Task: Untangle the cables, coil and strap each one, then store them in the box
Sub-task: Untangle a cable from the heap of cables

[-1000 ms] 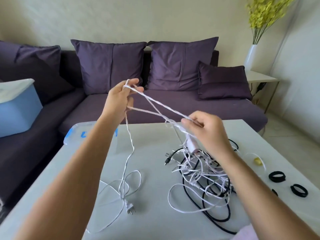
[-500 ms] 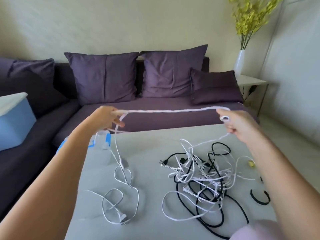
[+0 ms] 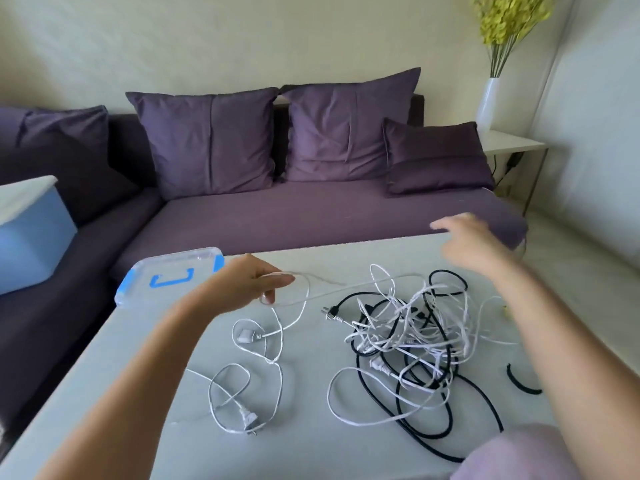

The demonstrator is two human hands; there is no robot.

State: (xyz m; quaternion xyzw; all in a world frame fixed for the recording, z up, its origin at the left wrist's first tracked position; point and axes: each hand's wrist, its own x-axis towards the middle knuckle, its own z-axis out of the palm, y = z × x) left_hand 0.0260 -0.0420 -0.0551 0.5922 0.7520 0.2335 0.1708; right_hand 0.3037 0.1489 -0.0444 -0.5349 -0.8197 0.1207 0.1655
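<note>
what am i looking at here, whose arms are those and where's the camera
No machine here: a person wears one camera on the head, looking down at their own two arms. On the pale table lie a tangle of white and black cables and a clear box with blue clips. The left hand has a loop of a partly freed white cable in its grip. The right hand is blurred, open in the air near the tangle, and seems to hold nothing. A purple sofa stands behind.
</note>
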